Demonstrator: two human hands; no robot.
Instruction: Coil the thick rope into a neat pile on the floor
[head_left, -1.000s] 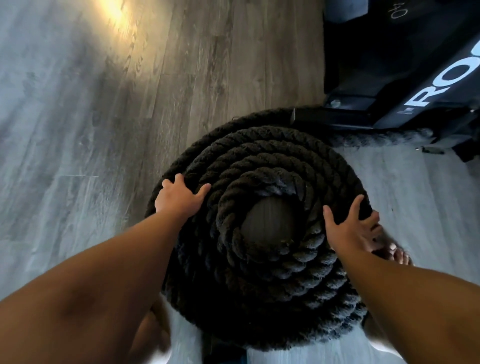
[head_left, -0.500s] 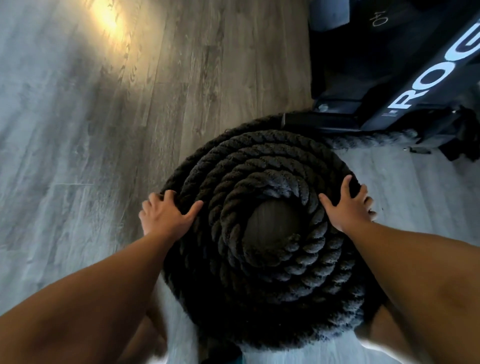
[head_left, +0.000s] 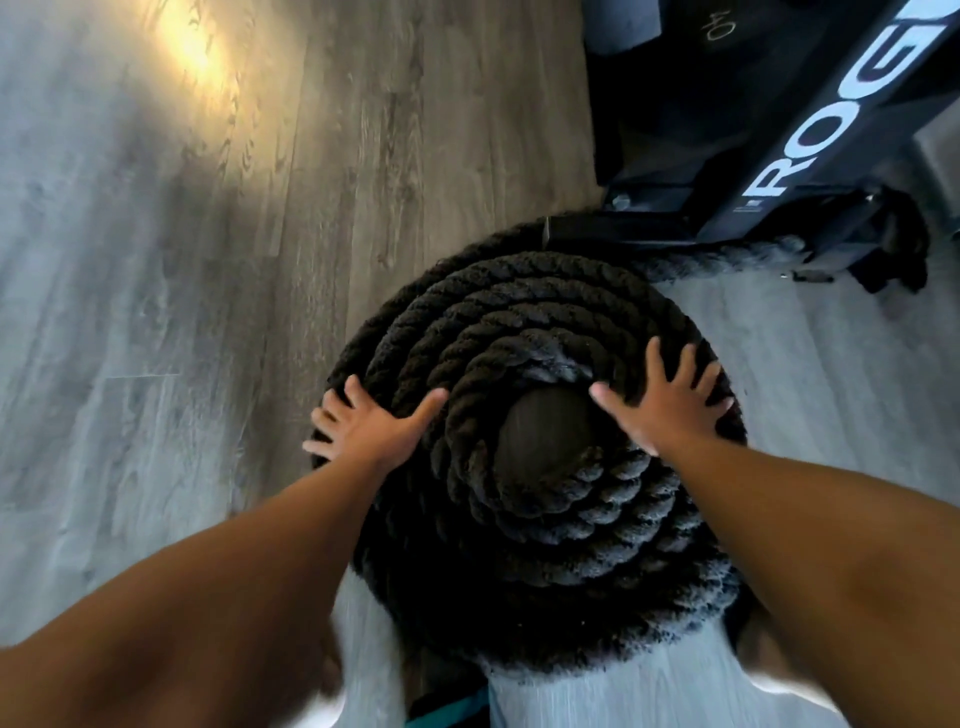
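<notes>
I see the thick rope coiled in a round stack on the wood floor, its tail running off beside a black frame. My left hand lies flat, fingers spread, on the coil's outer left edge. My right hand rests splayed on the inner rings. The coil's near side looks tidy, though it's too dark to be sure.

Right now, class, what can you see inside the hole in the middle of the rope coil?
Only bare wooden floor shows inside the rope coil. The stacked turns hide the floor beneath them.
</notes>
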